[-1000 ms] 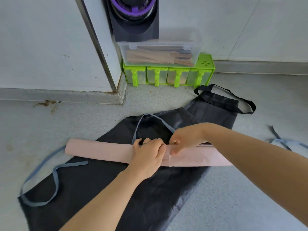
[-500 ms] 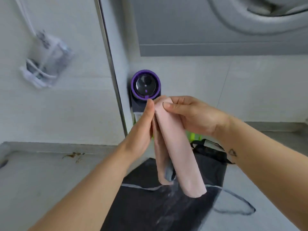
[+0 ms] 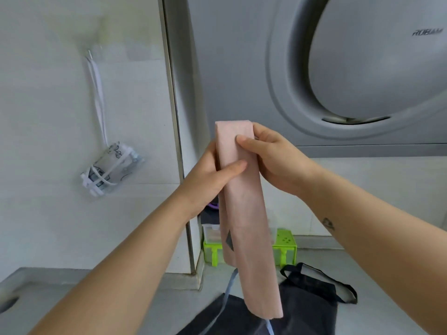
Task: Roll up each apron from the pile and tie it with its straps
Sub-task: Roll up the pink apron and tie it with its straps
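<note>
Two bare hands hold a long pink rolled apron (image 3: 244,209) of soft cloth upright in the air, in front of the wall and above the counter. The roll is doubled over at the top, so two lengths hang side by side, and the nearer one reaches lower. The left hand (image 3: 208,177) grips it from the left just below the fold, with the thumb laid across the front and the fingers hidden behind. The right hand (image 3: 273,163) grasps it from the right, slightly higher, with the thumb pressed on the front near the fold and the fingers curled round the back (a small dark mark shows on that forearm). A thin blue-grey strap (image 3: 229,284) dangles from the lower part of the roll toward the counter.

Below, a dark grey cloth apron (image 3: 307,301) lies spread on the pale grey countertop (image 3: 60,293), its black strap loop (image 3: 326,275) at the right. Behind the roll, against the wall, stands a lime-green plastic compartment box (image 3: 285,243). A clear lidded plastic tub (image 3: 211,234) sits on it, and above that is a black device with a purple ring (image 3: 209,215), mostly hidden. A grey range hood with a round recessed panel (image 3: 375,68) fills the upper right. On the white wall at the left, a clear plastic pouch bound in white cord (image 3: 108,168) hangs by that cord.
</note>
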